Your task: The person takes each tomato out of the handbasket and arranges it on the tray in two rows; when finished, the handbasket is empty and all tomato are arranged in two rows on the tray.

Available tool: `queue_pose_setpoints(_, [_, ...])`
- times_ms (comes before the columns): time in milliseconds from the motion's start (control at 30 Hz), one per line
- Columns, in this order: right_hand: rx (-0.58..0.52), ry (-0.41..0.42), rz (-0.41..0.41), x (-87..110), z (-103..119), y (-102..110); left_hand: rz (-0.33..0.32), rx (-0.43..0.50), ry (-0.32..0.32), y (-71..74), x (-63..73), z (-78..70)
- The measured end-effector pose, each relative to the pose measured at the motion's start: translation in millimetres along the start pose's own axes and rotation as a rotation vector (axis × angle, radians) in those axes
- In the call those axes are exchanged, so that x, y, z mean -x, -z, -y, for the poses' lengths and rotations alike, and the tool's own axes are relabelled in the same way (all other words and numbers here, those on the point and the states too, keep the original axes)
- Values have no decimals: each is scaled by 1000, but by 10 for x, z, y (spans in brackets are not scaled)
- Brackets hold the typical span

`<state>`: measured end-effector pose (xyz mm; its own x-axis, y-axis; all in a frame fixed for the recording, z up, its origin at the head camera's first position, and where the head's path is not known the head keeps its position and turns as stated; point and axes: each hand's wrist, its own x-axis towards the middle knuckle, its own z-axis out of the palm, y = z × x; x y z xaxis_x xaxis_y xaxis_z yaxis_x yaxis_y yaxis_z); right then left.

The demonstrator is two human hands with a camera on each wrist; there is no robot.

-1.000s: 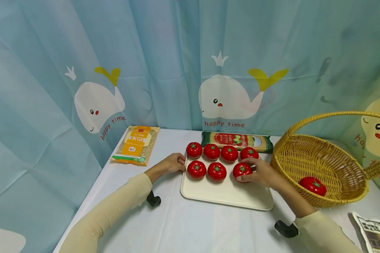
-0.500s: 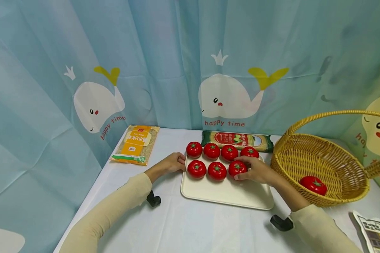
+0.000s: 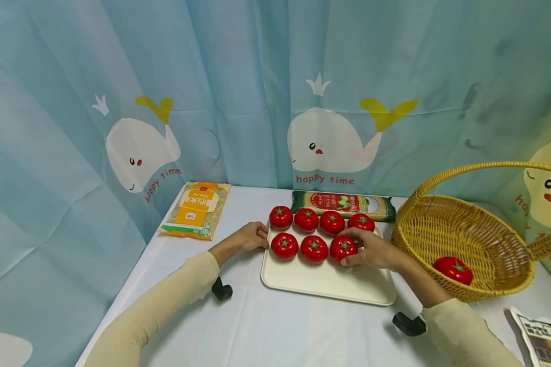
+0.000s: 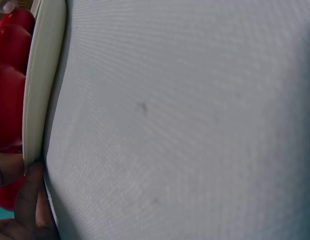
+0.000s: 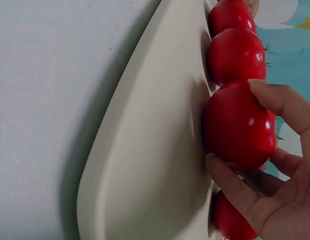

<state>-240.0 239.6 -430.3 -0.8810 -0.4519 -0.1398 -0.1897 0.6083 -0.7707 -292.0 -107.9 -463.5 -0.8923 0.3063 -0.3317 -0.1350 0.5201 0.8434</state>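
A cream tray [image 3: 312, 283] bears two rows of shiny red tomatoes with green stems. My left hand [image 3: 249, 236] pinches the tray's left rim; in the left wrist view the thumb and fingers [image 4: 27, 192] lie on either side of the edge. At the right end of the front row, my right hand [image 3: 373, 248] grips a tomato [image 3: 342, 248]. The right wrist view shows its fingers spread round the sides of that tomato [image 5: 237, 127], low over the tray. Another tomato [image 3: 313, 248] lies just left of it.
A wicker basket [image 3: 408, 239] with a tall handle and one tomato [image 3: 453, 270] inside stands to the right. Behind the tray lies a green noodle packet [image 3: 344, 204]. A yellow grain bag [image 3: 197, 210] is at back left, a white packet [image 3: 544, 336] at front right.
My right hand has slid the gripped tomato slightly left, closer to its neighbour in the front row. The left hand stays at the tray's rim.
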Motion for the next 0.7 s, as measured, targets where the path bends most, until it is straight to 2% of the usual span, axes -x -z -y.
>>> queue_pose_setpoints(700, [7,73,-1,114,-33,42,-4,9,-3,-10,13,-19])
